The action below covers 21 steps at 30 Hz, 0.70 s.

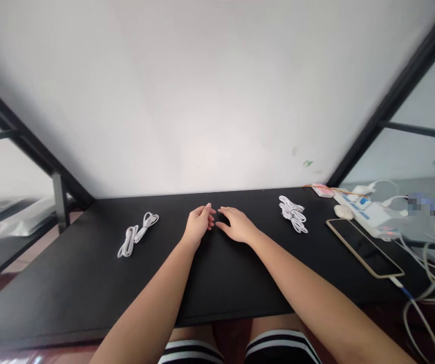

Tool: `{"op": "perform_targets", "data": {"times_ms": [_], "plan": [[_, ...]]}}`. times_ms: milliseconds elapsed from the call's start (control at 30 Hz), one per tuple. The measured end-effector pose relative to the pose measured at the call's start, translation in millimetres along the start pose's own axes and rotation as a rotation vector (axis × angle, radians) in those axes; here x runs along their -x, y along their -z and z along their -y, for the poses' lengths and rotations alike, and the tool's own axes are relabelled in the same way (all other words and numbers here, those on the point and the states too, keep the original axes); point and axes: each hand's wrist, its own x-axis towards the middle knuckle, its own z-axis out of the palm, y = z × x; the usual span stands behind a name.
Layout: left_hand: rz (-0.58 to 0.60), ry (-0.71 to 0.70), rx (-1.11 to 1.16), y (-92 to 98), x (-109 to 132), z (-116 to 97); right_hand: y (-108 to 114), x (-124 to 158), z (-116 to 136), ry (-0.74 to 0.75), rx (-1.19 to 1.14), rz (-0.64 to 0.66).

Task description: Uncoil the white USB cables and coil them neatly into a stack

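My left hand (199, 224) hovers over or rests on the middle of the black tabletop (225, 283), thumb up and fingers loosely curled, with nothing in it. Facing it, my right hand (239, 225) has its fingers stretched and its thumb apart, also holding nothing. A small gap separates the two hands. To the left of my left hand lie two white cable bundles, one nearer the front (127, 242) and one just behind it (147, 225), touching or nearly so. Right of my right hand is a larger loose bundle of white cable (293, 213).
At the right, a phone (365, 247) lies plugged into a cable (417, 301). Behind it are a white power strip (369, 215), a round white object (343, 212) and a pink block (322, 190). A wall (217, 101) backs the table; black frame bars (392, 96) flank it.
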Motion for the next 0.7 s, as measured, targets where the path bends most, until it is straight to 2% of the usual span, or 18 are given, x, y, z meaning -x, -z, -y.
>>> {"op": "perform_targets", "data": {"times_ms": [100, 267, 400, 467, 533, 600, 700], "plan": [[-0.029, -0.010, -0.041, 0.0, 0, 0, -9, 4, -2, 0.025, 0.045, 0.035], [0.010, -0.065, -0.208, 0.5, -3, 0, -6, 5, -7, 0.045, 0.061, 0.040], [-0.016, -0.100, -0.307, 13.2, -2, -22, -6, 3, -10, 0.040, 0.058, 0.054], [-0.032, -0.118, -0.281, 30.5, 1, -40, -6, 2, -10, 0.031, 0.056, 0.062], [-0.083, -0.173, -0.383, 57.7, 6, -57, -5, 2, -10, 0.022, 0.048, 0.069], [-0.173, -0.218, -0.585, 92.7, 11, -66, -4, 2, -10, 0.015, 0.032, 0.073], [-0.319, -0.253, -0.926, 146.9, 17, -63, -4, 1, -10, 0.002, 0.017, 0.083]]}}
